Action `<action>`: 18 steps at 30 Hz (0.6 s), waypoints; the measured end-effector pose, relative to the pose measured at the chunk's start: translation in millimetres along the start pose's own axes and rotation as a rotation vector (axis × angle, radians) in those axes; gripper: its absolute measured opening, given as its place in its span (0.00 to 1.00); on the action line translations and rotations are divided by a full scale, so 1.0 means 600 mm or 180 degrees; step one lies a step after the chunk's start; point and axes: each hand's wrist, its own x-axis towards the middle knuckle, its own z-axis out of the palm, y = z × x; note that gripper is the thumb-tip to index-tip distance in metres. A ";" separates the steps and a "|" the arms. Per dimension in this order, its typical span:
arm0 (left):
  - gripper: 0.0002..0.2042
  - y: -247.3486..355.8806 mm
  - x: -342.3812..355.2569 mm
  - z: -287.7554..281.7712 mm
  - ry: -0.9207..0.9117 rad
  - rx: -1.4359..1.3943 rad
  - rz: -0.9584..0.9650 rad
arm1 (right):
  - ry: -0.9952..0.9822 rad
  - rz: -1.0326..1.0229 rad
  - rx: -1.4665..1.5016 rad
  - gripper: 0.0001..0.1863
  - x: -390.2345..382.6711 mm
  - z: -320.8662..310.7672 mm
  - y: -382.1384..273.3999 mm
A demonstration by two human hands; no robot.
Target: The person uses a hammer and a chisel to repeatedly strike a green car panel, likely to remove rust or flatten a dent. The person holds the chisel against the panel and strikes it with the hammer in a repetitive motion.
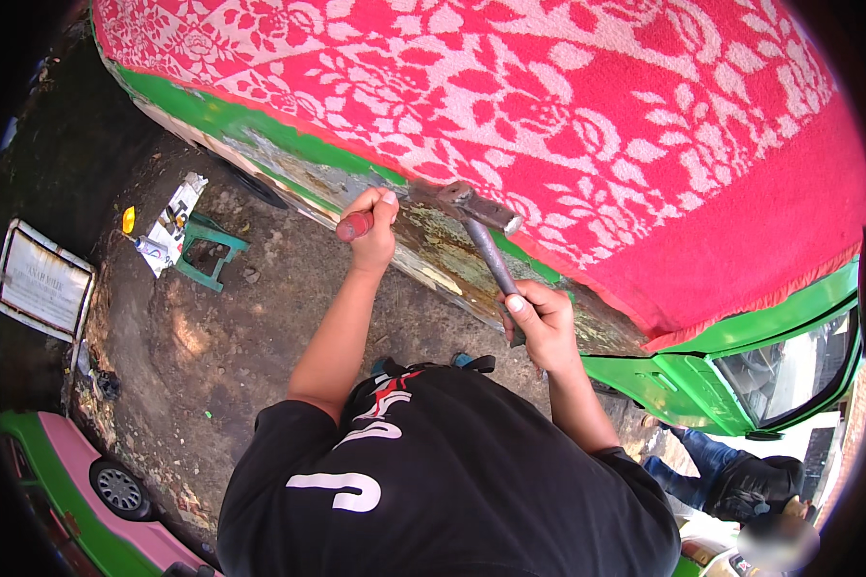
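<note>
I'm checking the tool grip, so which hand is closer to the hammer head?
Left. The left hand, gripping a red-handled tool, sits just beside the hammer head; the right hand holds the handle's far end, lower down.

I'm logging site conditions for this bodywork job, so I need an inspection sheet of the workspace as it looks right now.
Surface: rusty, scraped sill strip of the green vehicle, paint worn off along it; bare dirt ground below.
Job's things: grey metal hammer, head at the sill; red-handled tool, tip against the sill.
Clutter: small green stool, white litter and a yellow item beside it.
Hands: left hand closed on the red-handled tool; right hand closed on the hammer shaft.
Cables: nothing seen.
Surroundings: red and white floral cloth over the vehicle; pink and green car; white framed board; another person crouched lower right.
</note>
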 end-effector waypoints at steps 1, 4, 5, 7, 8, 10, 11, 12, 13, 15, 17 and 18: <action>0.17 0.002 0.003 0.002 -0.0033 -0.0137 0.0085 | 0.0029 0.0006 0.0059 0.14 -0.002 0.000 0.008; 0.17 0.009 0.014 0.005 -0.0083 -0.0418 0.0244 | 0.0089 0.0046 0.0185 0.13 -0.002 -0.003 0.015; 0.17 0.012 0.017 0.006 -0.0090 -0.0493 0.0282 | 0.0103 0.0062 0.0216 0.13 -0.001 -0.005 0.015; 0.17 0.020 0.023 0.007 -0.0036 -0.0497 0.0362 | 0.0145 0.0039 0.0190 0.13 0.000 -0.010 0.023; 0.17 0.023 0.025 0.007 -0.0010 -0.0500 0.0401 | 0.0167 0.0029 0.0177 0.13 0.001 -0.012 0.026; 0.16 0.023 0.028 0.006 -0.0063 -0.0563 0.0428 | 0.0167 0.0070 0.0193 0.13 0.003 -0.013 0.027; 0.16 0.024 0.030 0.005 -0.0089 -0.0592 0.0445 | 0.0164 0.0088 0.0203 0.13 0.004 -0.014 0.027; 0.16 0.025 0.030 0.005 -0.0101 -0.0588 0.0448 | 0.0150 0.0075 0.0220 0.13 0.005 -0.015 0.029; 0.16 0.029 0.030 0.008 -0.0111 -0.0586 0.0442 | 0.0139 0.0070 0.0238 0.13 0.006 -0.017 0.033; 0.16 0.028 0.028 0.006 -0.0098 -0.0584 0.0430 | 0.0125 0.0072 0.0231 0.13 0.006 -0.019 0.035; 0.17 0.023 0.027 0.003 -0.0055 -0.0595 0.0423 | 0.0124 0.0081 0.0173 0.13 0.007 -0.020 0.034; 0.17 0.021 0.026 0.002 -0.0039 -0.0604 0.0428 | 0.0113 0.0079 0.0158 0.13 0.008 -0.021 0.034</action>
